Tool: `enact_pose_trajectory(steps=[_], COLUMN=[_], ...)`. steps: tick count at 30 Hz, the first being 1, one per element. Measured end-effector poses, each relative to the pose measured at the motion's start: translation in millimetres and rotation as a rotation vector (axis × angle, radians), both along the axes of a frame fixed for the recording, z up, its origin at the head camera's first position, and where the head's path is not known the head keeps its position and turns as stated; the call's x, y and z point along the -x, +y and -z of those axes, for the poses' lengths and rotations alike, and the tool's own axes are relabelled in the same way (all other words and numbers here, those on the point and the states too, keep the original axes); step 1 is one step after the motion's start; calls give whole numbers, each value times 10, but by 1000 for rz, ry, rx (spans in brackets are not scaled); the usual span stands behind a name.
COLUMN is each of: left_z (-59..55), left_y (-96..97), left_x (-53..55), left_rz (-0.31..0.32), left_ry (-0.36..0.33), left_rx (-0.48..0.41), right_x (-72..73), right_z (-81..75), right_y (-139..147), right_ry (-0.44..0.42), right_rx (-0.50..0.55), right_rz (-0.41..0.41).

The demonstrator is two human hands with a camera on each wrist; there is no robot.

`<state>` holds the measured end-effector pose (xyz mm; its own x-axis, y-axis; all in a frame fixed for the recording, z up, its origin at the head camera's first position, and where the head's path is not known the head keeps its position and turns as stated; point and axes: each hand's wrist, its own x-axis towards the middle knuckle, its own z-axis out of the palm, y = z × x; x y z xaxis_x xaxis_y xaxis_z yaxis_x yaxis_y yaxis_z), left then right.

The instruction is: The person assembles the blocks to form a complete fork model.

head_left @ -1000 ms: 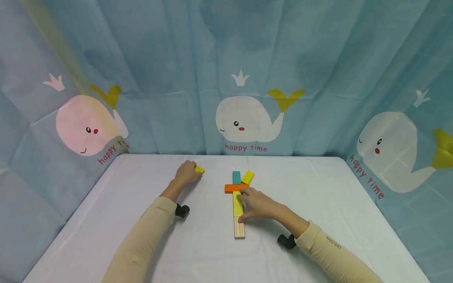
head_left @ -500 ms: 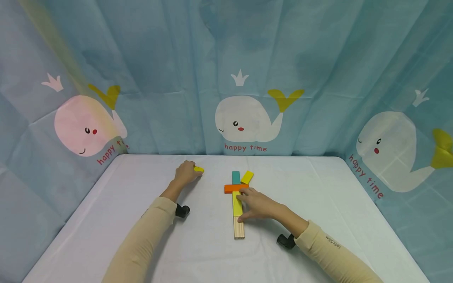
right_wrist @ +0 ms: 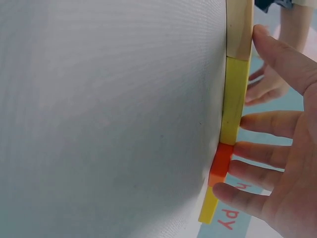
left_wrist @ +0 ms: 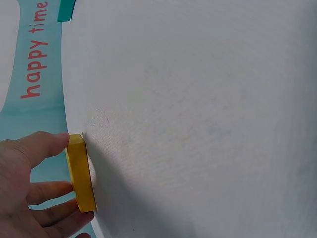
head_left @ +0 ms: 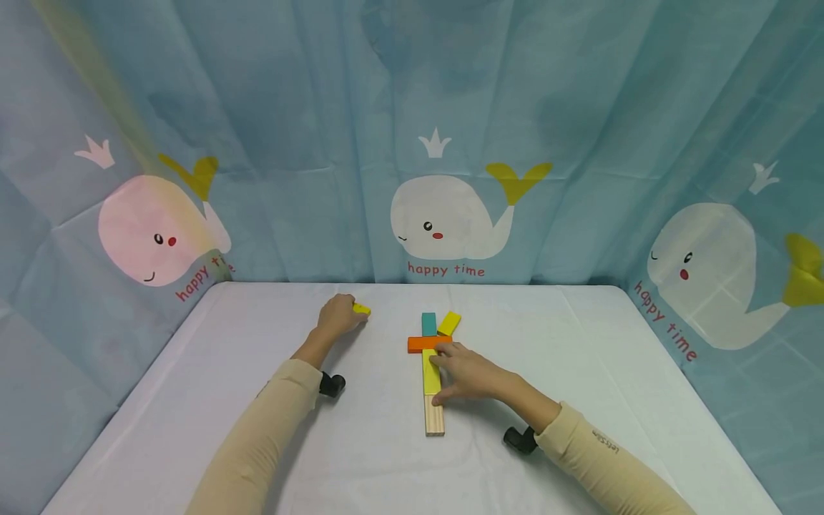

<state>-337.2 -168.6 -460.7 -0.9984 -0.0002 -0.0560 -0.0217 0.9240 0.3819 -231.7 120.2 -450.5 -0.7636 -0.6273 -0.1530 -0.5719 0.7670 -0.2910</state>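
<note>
At the back left of the table, my left hand (head_left: pixel 337 315) holds a small yellow block (left_wrist: pixel 80 173) between thumb and fingers. Right of centre, my right hand (head_left: pixel 473 370) spreads its fingers over a line of blocks, fingertips touching them. In that line a plain wooden block (head_left: pixel 434 416) lies nearest, then a long yellow block (head_left: pixel 429 375), then an orange block (head_left: pixel 420 345) set crosswise. Beyond the orange one is a teal block (head_left: pixel 428 324). Beside it a short yellow block (head_left: pixel 450 323) lies at a slant. In the right wrist view the thumb is by the wooden block (right_wrist: pixel 239 29).
A white-covered table (head_left: pixel 360 458) bears everything. Blue curtains (head_left: pixel 309 143) printed with whales hang around its back and sides. A black wrist camera (head_left: pixel 332 385) sits on the left arm, and another wrist camera (head_left: pixel 520 440) on the right.
</note>
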Motion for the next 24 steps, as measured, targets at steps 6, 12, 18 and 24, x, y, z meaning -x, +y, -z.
enact_pose_trajectory(steps=[6, 12, 18, 24], left_z=[14, 13, -9, -12], left_y=[6, 7, 16, 30], left_x=[-8, -18, -30, -37], left_rz=[-14, -14, -14, -15], left_ry=[11, 29, 47, 40], left_rx=[2, -11, -46, -59], right_x=[-12, -21, -15, -8], right_z=[-6, -17, -14, -7], right_y=[-3, -9, -7, 11], right_ry=[-1, 8, 18, 22], right_rx=[-5, -12, -22, -21], right_rz=[0, -3, -1, -11])
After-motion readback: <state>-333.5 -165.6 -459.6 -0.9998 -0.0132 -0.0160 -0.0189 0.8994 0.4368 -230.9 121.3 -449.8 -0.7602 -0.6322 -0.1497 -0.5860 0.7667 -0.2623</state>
